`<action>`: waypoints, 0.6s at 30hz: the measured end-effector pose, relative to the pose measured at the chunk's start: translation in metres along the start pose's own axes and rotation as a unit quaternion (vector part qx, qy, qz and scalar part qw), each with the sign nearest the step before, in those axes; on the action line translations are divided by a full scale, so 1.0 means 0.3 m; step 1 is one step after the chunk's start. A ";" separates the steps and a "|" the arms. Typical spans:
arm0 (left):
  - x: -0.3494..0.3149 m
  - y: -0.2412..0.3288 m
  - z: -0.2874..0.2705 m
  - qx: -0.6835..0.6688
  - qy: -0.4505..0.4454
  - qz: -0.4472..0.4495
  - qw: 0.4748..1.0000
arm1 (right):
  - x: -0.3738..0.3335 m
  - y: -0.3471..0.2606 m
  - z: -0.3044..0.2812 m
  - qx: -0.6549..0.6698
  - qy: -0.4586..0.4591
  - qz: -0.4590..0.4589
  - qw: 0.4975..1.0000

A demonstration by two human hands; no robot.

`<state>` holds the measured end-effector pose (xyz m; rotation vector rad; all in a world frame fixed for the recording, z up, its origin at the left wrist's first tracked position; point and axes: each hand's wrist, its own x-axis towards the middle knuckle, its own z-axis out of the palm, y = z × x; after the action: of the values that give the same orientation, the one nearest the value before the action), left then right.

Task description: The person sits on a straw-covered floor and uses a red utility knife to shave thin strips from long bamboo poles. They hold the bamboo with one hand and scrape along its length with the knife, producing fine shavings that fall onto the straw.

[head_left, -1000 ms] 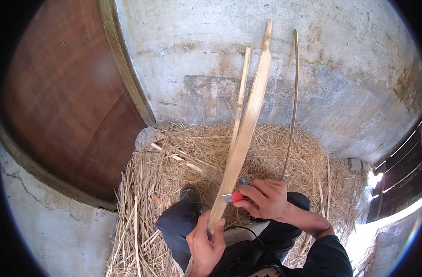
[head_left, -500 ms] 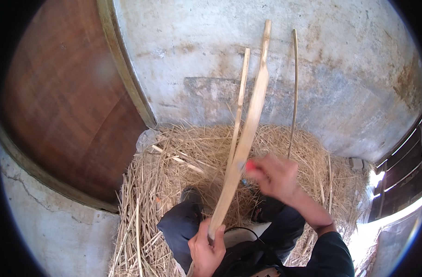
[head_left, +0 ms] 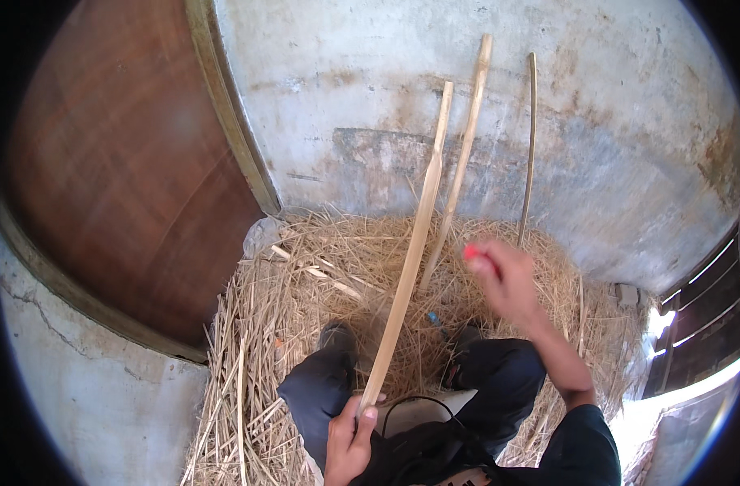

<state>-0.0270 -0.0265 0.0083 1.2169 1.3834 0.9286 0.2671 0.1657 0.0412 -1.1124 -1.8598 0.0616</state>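
Note:
My left hand (head_left: 352, 441) is closed around the lower end of a long, pale wooden strip (head_left: 403, 283). The strip slants up and away, narrowing abruptly near its far end. Off to its right, my right hand (head_left: 509, 279) is raised and slightly blurred. Its fingers are closed on a red-handled tool (head_left: 472, 252), mostly covered by the hand, so its working end cannot be made out. The tool is apart from the strip.
A second pale pole (head_left: 466, 147) and a thin stick (head_left: 532, 146) stand upright before the stained wall (head_left: 605, 146). Straw and loose sticks (head_left: 248, 381) cover the floor around my legs. A brown door panel (head_left: 119, 178) is at the left, dark slats (head_left: 702, 324) at the right.
My right hand with the red-handled tool has moved away from the strip, up and to the right. The held strip now lies left of the second pole instead of right of it.

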 end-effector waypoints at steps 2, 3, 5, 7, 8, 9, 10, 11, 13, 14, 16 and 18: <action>0.042 -0.016 0.034 -0.100 -0.005 -0.002 0.995 | -0.082 -0.085 0.033 -0.009 -0.031 -0.086 0.996; 0.055 -0.019 0.040 -0.083 -0.016 0.018 0.996 | -0.106 -0.141 0.018 -0.018 -0.081 -0.097 0.992; 0.071 -0.020 0.048 -0.051 -0.032 0.058 0.997 | -0.138 -0.192 0.031 -0.028 -0.080 -0.121 0.989; 0.081 -0.012 0.064 -0.043 -0.023 0.086 0.995 | -0.162 -0.220 0.035 -0.038 -0.078 -0.137 0.987; 0.085 -0.007 0.073 -0.039 -0.018 0.100 0.994 | -0.172 -0.231 0.035 -0.043 -0.076 -0.141 0.986; 0.087 0.002 0.079 -0.022 -0.007 0.104 0.994 | -0.177 -0.236 0.035 -0.047 -0.074 -0.146 0.985; 0.084 0.013 0.085 -0.005 0.005 0.107 0.994 | -0.179 -0.238 0.038 -0.055 -0.070 -0.149 0.985; 0.081 0.022 0.089 0.011 0.016 0.110 0.994 | -0.181 -0.238 0.040 -0.062 -0.067 -0.152 0.984; 0.079 0.034 0.094 0.014 0.028 0.108 0.994 | -0.180 -0.242 0.041 -0.070 -0.066 -0.153 0.984; 0.079 0.037 0.095 0.016 0.035 0.107 0.993 | -0.174 -0.245 0.038 -0.071 -0.067 -0.150 0.984; 0.077 0.033 0.091 0.035 0.025 0.107 0.993 | -0.165 -0.241 0.034 -0.070 -0.063 -0.142 0.985; 0.068 0.039 0.093 0.056 0.030 0.113 0.992 | -0.156 -0.224 0.029 -0.066 -0.051 -0.131 0.988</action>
<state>0.0034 -0.0064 0.0105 1.4633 1.3803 1.0630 0.2233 0.0963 0.0354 -0.9580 -2.1141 -0.1617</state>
